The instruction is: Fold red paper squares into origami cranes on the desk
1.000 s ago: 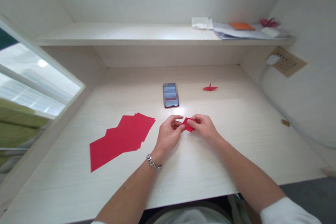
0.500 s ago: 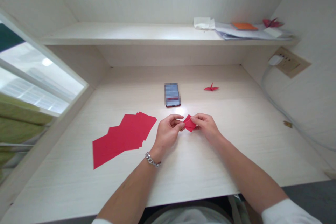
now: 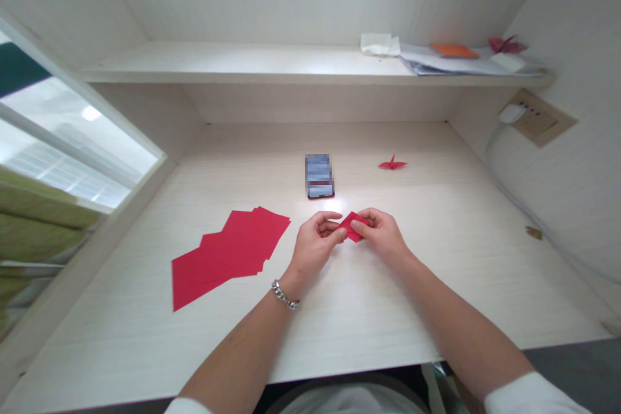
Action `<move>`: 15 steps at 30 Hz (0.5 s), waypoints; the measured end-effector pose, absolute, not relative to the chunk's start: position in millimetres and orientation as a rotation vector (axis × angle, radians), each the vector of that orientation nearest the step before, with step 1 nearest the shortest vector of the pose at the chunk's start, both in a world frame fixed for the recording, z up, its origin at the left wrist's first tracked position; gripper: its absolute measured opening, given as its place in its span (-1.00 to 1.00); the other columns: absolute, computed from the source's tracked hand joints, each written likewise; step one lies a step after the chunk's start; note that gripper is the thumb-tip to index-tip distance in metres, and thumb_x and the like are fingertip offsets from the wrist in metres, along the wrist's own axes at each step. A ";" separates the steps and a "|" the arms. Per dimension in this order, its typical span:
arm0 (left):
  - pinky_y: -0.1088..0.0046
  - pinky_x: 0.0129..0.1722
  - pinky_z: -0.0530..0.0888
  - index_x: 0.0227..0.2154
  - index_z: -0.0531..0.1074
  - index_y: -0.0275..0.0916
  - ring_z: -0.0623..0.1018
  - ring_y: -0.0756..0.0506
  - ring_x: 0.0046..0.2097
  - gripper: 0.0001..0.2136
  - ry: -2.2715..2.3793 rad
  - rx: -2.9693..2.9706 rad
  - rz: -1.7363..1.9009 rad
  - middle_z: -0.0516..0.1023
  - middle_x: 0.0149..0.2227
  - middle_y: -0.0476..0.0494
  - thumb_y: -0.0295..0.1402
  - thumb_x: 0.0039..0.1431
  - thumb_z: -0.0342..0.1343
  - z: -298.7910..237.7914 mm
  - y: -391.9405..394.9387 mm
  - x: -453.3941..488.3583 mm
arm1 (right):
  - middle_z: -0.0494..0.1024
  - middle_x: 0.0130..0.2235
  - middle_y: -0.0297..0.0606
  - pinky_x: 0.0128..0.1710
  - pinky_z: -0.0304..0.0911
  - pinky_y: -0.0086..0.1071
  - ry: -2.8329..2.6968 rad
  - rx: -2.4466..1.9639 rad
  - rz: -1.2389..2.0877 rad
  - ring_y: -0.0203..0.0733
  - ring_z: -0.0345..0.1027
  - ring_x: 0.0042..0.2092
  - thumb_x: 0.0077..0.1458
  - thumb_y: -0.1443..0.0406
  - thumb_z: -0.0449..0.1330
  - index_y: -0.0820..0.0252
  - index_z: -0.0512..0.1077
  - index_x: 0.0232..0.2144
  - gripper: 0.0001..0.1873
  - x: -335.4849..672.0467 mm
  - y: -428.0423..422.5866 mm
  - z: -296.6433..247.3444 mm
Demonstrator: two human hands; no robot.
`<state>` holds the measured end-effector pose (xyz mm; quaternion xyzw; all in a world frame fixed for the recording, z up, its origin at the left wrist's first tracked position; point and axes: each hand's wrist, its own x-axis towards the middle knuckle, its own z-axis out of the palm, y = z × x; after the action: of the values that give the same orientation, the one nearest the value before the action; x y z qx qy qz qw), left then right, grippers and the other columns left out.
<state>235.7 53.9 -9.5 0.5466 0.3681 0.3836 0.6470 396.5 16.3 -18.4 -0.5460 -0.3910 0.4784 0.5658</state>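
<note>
Between my hands is a small folded red paper (image 3: pixel 350 221), roughly diamond-shaped now. My left hand (image 3: pixel 316 239) pinches its left corner between thumb and fingers. On the right side my right hand (image 3: pixel 383 233) grips it, the thumb pressed flat on its upper face and the fingers partly hidden behind. A fan of red paper sheets (image 3: pixel 228 246) lies on the desk to the left of my left hand. Beyond my hands, a phone (image 3: pixel 319 176) with a blurred screen lies flat. To its right rests a folded red paper crane (image 3: pixel 392 163).
A shelf (image 3: pixel 242 61) runs across the back of the white desk (image 3: pixel 369 330). On its right end lie papers (image 3: pixel 422 65), an orange sheet (image 3: pixel 455 51) and a reddish folded paper piece (image 3: pixel 507 44). A plugged-in cable (image 3: pixel 509 197) hangs from the wall socket (image 3: pixel 541 118) at right.
The folded paper's loose flaps now lie closer together, giving a more even diamond. My right thumb has moved onto its face, and my left hand has shifted slightly right.
</note>
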 end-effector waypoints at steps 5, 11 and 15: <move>0.44 -0.27 0.49 -0.17 0.44 -0.27 0.57 -0.05 -0.30 -0.71 0.884 1.411 0.954 0.57 -0.34 -0.12 -0.39 0.01 0.26 -9.7 54.7 234.8 | 0.54 -0.45 -0.31 -0.37 0.28 -0.37 -1.021 -1.285 1.086 -0.25 0.38 -0.42 -0.10 0.11 0.33 0.21 0.47 -0.45 -0.72 399.2 17.0 -20.3; 0.41 -0.19 0.49 -0.10 0.41 -0.24 0.56 -0.06 -0.22 -0.70 0.856 1.409 1.074 0.55 -0.28 -0.13 -0.40 0.06 0.22 -9.9 54.4 233.2 | 0.58 -0.36 -0.26 -0.29 0.33 -0.33 -1.246 -1.380 1.030 -0.18 0.44 -0.31 -0.05 0.13 0.30 0.19 0.50 -0.39 -0.75 394.8 10.6 -13.2; 0.38 -0.16 0.49 -0.12 0.45 -0.23 0.56 -0.08 -0.20 -0.70 0.859 1.443 1.069 0.57 -0.26 -0.14 -0.35 0.05 0.23 -6.2 51.6 233.2 | 0.62 -0.26 -0.22 -0.21 0.36 -0.28 -1.326 -1.376 0.850 -0.11 0.47 -0.21 0.03 0.15 0.27 0.11 0.57 -0.30 -0.79 389.8 5.0 -5.4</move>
<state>233.2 51.6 -6.2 0.6083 0.3618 0.4504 0.5442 389.8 5.0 -5.4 -0.5693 -0.5485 0.3517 0.5012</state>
